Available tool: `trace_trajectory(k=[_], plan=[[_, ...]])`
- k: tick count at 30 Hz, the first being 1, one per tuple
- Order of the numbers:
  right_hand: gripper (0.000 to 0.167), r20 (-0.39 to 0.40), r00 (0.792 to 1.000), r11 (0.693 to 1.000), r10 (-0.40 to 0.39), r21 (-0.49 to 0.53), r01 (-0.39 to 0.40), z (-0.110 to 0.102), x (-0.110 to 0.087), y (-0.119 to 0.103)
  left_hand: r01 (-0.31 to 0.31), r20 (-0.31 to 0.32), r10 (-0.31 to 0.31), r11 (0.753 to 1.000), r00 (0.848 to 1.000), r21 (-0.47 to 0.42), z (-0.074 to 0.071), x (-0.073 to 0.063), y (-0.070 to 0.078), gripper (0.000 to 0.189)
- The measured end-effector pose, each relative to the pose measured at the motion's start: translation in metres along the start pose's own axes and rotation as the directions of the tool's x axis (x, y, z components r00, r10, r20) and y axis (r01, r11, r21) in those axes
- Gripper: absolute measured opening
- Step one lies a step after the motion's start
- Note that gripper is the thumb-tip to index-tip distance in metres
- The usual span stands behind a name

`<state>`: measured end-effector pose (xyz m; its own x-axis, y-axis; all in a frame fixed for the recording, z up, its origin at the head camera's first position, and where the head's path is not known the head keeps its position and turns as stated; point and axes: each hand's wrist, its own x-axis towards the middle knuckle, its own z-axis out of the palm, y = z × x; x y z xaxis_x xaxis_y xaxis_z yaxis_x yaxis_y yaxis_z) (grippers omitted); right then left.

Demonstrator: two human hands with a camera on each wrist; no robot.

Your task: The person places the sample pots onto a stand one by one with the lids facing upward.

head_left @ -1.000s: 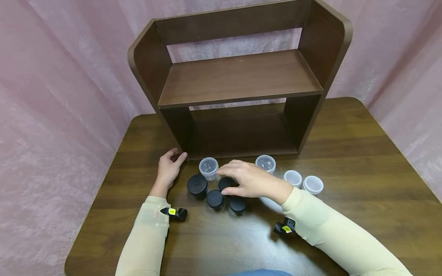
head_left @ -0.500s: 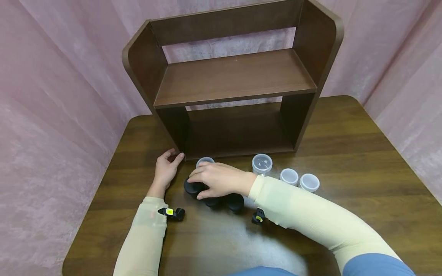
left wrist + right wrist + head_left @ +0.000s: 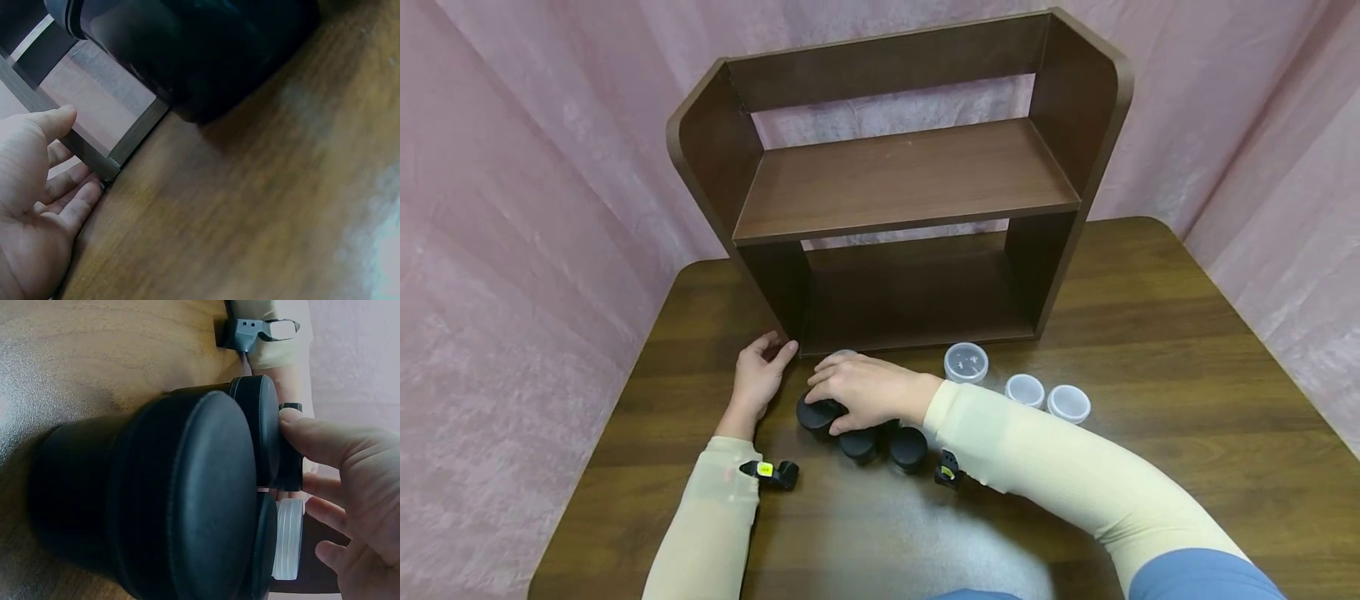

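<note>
Risk: sideways drag on the leftmost jar point(image 3: 816, 418) could tip its close neighbour, the front jar point(image 3: 908, 448). Lid looks smooth, plain black. Stands on table point(image 3: 1150, 350) before shelf point(image 3: 910, 179), under right hand point(image 3: 868, 392): fingers spread, can't tell if pinching. Left hand point(image 3: 756, 382) relaxed, thumb apart, at shelf corner.

A squat round jar with a matte black lid point(image 3: 812, 417) stands upright beside similar black-lidded jars point(image 3: 908, 448), its lid between the right hand's point(image 3: 871, 392) thumb and fingers. Behind, an upright dark-brown wooden two-tier shelf point(image 3: 910, 179) meets the left hand point(image 3: 756, 382) at its lower left corner.
</note>
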<state>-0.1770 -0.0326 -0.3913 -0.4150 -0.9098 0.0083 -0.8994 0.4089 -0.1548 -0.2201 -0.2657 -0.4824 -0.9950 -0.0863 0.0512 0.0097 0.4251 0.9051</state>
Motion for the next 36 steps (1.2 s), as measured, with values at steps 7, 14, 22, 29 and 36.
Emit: trace_trajectory(k=[7,14,22,29,36], plan=[[0.048,-0.03,0.999,1.0,-0.021,0.022,0.022,0.005,0.003,0.001,0.012,-0.005,-0.012,1.0,1.0,-0.001,0.001,-0.002,0.0,0.071],[0.046,-0.061,0.997,0.999,-0.039,0.027,0.041,0.007,0.004,0.0,0.014,0.005,-0.014,1.0,1.0,-0.009,-0.001,-0.005,0.0,0.075],[0.044,-0.105,0.993,0.997,-0.059,0.05,0.065,0.009,0.003,-0.001,0.011,0.003,-0.011,1.0,1.0,0.004,-0.001,-0.008,0.002,0.072],[0.046,-0.125,0.991,0.994,-0.044,0.097,0.057,0.002,-0.002,-0.003,0.012,0.001,-0.012,1.0,1.0,-0.01,0.004,-0.008,0.005,0.069],[0.047,-0.175,0.984,0.985,-0.028,0.165,0.057,-0.013,-0.013,-0.004,0.009,0.004,-0.009,1.0,1.0,0.0,0.008,-0.005,0.005,0.068]])
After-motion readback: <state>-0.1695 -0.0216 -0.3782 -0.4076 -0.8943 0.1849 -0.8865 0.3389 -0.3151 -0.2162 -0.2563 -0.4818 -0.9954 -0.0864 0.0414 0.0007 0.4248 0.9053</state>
